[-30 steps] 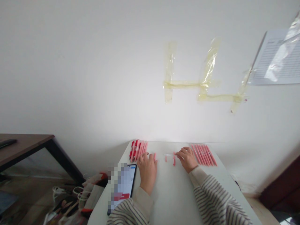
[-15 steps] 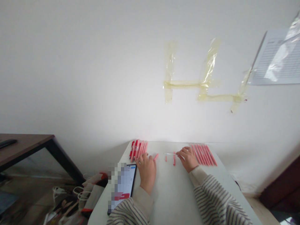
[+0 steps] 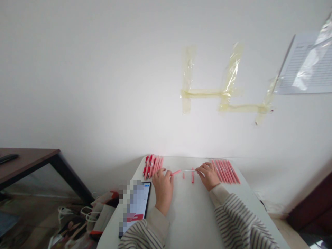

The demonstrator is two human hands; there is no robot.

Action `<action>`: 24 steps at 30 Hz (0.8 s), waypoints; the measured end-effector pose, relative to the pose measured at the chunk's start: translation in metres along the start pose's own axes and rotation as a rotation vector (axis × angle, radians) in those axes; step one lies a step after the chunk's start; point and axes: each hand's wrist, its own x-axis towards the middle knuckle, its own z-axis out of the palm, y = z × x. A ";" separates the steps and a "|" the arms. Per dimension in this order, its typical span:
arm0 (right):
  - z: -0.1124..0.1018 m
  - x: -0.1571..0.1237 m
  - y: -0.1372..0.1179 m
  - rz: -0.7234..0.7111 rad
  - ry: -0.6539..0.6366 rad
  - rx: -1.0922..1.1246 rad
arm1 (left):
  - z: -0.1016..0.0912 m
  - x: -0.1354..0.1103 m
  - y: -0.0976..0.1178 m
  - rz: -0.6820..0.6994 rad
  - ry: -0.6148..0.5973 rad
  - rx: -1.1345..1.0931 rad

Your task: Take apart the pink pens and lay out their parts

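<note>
Between the fingertips of my left hand is a pink pen barrel, pointing right and slightly up. My right hand pinches a thin, clear pen refill, held level with its free end close to the barrel's tip. Below the refill, a small pink pen part and a longer pink pen piece lie on the white table. Several pink pens lie in a row beside my right hand. Beyond my left hand is a group of red and pink pens.
A phone lies at the table's left edge, its screen partly blurred. The white wall borders the table's far side. To the left stands a brown desk, with bags and cables on the floor near it.
The pink barrel in my left hand has swung from a steep slant to nearly level, its tip now towards the refill. My right hand has barely moved.
</note>
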 end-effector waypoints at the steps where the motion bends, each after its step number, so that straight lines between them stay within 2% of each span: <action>1: 0.000 0.000 0.000 0.003 -0.003 -0.002 | -0.001 0.000 0.000 -0.001 0.000 -0.006; 24: 0.004 0.001 -0.001 -0.031 -0.002 0.060 | 0.003 0.000 0.000 0.022 0.000 -0.060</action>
